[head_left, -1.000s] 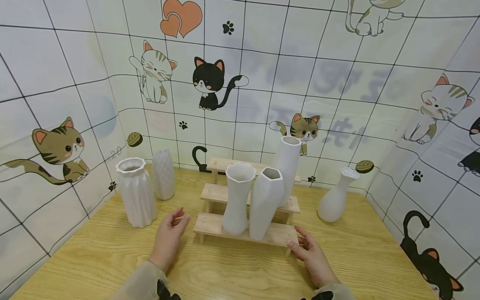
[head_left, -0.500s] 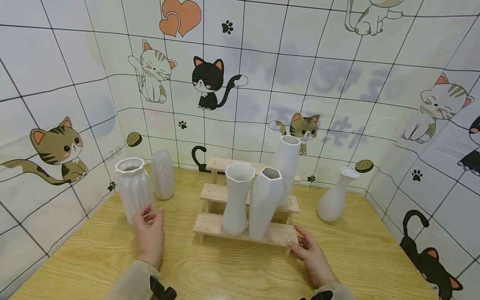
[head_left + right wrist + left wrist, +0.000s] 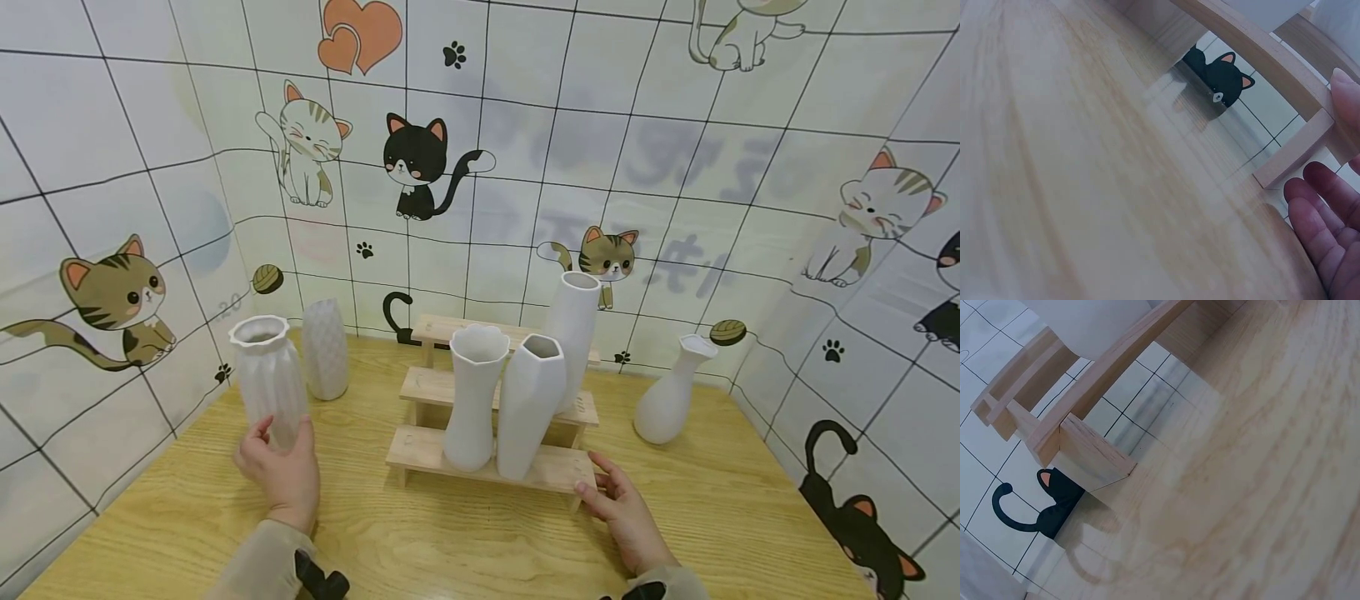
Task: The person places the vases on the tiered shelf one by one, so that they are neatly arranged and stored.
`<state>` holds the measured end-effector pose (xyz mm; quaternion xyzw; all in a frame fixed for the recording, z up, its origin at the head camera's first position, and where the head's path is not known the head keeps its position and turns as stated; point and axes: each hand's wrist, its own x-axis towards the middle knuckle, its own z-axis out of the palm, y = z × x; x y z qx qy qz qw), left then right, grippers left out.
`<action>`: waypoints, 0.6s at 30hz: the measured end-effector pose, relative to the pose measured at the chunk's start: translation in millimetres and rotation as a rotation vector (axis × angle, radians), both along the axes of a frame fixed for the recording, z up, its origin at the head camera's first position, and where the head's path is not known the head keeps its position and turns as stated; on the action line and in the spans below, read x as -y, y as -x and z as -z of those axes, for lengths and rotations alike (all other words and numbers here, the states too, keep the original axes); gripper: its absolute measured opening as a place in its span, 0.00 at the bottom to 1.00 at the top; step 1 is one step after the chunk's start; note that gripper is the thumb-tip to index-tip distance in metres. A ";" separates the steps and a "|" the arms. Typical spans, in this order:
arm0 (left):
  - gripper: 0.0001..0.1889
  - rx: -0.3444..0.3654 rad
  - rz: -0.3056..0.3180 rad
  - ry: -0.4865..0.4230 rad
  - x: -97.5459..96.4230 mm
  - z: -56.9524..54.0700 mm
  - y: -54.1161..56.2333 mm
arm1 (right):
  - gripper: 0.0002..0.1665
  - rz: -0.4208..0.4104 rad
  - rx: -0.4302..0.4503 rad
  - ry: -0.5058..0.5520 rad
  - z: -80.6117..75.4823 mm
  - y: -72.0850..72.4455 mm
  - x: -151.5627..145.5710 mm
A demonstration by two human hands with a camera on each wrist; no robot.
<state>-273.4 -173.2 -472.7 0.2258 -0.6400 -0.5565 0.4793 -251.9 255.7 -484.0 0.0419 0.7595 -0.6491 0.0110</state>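
One white pleated vase (image 3: 266,371) is standing upright near the left edge of the yellow wood-grained counter (image 3: 420,550), towards its back left corner, with its base lying straight ahead of the left hand (image 3: 283,475). The relation that counts, I judge, is running between a vertical long axis and a grip that is facing it low down, fingers towards the left side, thumb towards the right. The left hand is lying far nearer; the right hand (image 3: 624,517) is pinching the right front corner of the pale three-stepped wooden stand (image 3: 416,447), its thumb resting on the lowest board.

The left grip is parting about as wide as the vase's lower body; whether it is touching I cannot tell, since the left wrist view is showing no fingers.

The vase itself is looking matt, perhaps ceramic. Deep folds are running from shoulder to foot, the body is tapering downwards, and a pinched neck is sitting beneath a wavy, flaring rim. A slim white diamond-textured vase (image 3: 326,354) is standing just behind it, to the right, while the stand is sitting well apart, nearer the counter's middle
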 end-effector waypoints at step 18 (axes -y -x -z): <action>0.54 0.233 0.169 -0.213 19.5 -14.3 5.7 | 0.39 0.014 -0.013 0.005 -1.5 -1.3 2.8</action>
